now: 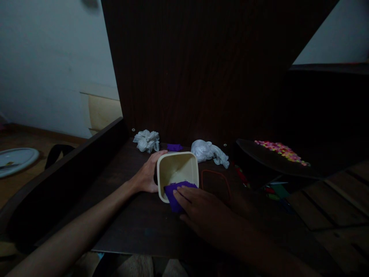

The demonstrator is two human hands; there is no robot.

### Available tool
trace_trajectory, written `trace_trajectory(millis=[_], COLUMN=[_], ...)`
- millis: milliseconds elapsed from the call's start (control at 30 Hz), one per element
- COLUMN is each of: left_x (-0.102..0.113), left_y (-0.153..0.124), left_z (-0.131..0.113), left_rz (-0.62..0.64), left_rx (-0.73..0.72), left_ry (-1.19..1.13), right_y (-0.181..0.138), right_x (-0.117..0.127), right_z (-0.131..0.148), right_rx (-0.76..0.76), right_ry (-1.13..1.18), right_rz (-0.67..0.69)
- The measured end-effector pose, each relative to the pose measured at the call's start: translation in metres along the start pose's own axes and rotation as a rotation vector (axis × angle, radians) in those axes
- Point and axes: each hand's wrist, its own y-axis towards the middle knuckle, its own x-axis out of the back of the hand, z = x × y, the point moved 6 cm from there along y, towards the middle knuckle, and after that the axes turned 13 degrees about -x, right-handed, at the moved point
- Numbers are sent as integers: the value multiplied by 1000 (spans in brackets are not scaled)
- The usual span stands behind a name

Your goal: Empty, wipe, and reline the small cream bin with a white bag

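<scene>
A cream-coloured square container (178,155) is tilted on the dark wooden surface with its mouth towards me. My left hand (148,173) grips it from the left side, fingers wrapped round the outer wall. With my right hand (198,206) I hold a purple cloth (175,198) against the near rim, part of the cloth reaching inside the container. The right thumb and part of the fingers are in shadow. Behind the container lies another small purple piece (174,147).
Two crumpled whitish plastic bags, one at left (147,141) and one at right (206,151), lie by the dark upright panel (201,77). A reddish-brown rounded frame (216,172) is right of the container. Farther right is a dark object with colourful bits (284,152). A raised side board (66,169) borders the left.
</scene>
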Motion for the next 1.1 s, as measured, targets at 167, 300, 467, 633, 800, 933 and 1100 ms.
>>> trace_trajectory(millis=[167, 300, 467, 633, 800, 933, 1100], left_x=[-2, -4, -4, -2, 0, 0, 0], left_y=[2, 3, 1, -3, -4, -3, -3], left_z=[-4, -7, -5, 2, 2, -1, 0], left_rz=[33, 34, 31, 33, 20, 13, 16], left_rx=[-61, -132, -121, -74, -24, -24, -13], left_ry=[9, 20, 35, 39, 22, 14, 18], right_y=[11, 30, 52, 47, 34, 27, 22], right_x=[-10, -21, -28, -27, -24, -14, -1], right_z=[0, -4, -6, 4, 12, 10, -8], right_rx=[-65, -151, -148, -72, -71, -37, -35], right_ry=[-26, -43, -59, -70, -128, -120, 14], right_rz=[36, 165, 202, 116, -36, -91, -77])
